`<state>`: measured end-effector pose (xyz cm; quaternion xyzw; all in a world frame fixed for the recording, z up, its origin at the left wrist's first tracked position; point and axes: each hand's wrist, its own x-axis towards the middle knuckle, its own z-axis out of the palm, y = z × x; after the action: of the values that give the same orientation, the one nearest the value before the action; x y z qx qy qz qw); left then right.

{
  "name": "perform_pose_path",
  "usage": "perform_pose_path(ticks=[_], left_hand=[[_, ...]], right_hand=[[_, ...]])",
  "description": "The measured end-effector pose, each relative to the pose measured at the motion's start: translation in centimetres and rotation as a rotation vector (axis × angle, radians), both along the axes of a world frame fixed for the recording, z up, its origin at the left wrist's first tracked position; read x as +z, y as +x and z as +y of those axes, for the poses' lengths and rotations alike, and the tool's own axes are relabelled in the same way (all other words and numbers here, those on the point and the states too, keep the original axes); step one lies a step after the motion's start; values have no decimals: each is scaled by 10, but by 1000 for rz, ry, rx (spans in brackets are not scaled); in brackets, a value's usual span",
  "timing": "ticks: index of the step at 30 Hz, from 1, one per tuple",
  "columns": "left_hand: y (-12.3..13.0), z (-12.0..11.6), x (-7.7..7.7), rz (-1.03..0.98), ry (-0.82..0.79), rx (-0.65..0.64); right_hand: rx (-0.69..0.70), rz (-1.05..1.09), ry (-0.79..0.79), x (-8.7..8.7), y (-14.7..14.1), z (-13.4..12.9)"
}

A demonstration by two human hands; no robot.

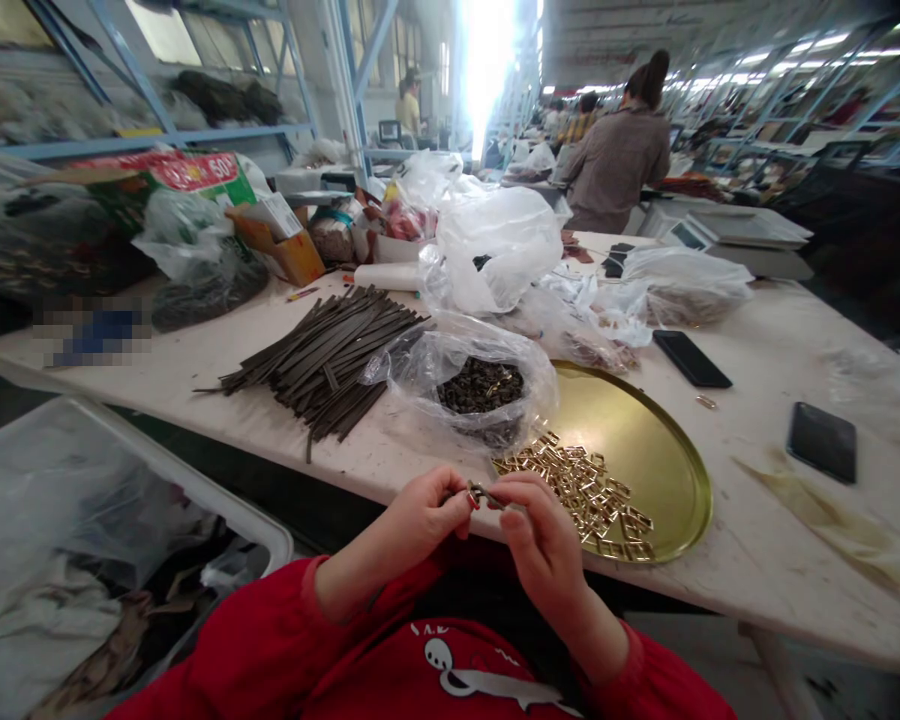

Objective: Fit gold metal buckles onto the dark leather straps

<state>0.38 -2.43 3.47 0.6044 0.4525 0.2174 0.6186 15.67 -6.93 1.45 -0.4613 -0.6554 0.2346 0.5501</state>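
My left hand [436,508] pinches a small gold metal buckle [475,493] just off the table's front edge. Close against it, my right hand [544,535] grips a short dark strap [493,499] whose tip meets the buckle. Whether the strap passes through the buckle is too small to tell. Loose gold buckles [581,490] are heaped on the near left part of a round gold tray [679,470], by my right hand. Beyond my hands, an open clear plastic bag [409,365] holds many small dark pieces [484,385]. Long dark strips [330,345] lie in a pile to its left.
Two dark phones [691,358] lie on the table [765,510] at right, near a single buckle [706,401]. White plastic bags [499,245] and boxes crowd the back. A white bin [270,530] with fabric stands at lower left. A co-worker [619,150] stands beyond, facing away.
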Motion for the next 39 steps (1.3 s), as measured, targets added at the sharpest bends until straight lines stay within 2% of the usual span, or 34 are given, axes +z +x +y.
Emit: perform_pose_path(ticks=[5,10,15,21,28,35,39], left_hand=[[-2,2,0,54,-63,-35],[-2,8,-6,89,-84,-64],[-1,12,-9,86,-121,-65],[3,15,-6,59,-187,-114],[5,14,-12,-17,-243,-147],[8,14,-9,52,-218,-139],[9,15,-8,93,-148,-133]], right_hand=[[175,161,-272,14,8,7],[347,244,-455,16,15,18],[332,212,-508,11,19,24],[456,139,-468,7,28,27],[414,67,-495,12,27,29],[346,304,-782,12,24,28],[276,262,-731,5,21,27]])
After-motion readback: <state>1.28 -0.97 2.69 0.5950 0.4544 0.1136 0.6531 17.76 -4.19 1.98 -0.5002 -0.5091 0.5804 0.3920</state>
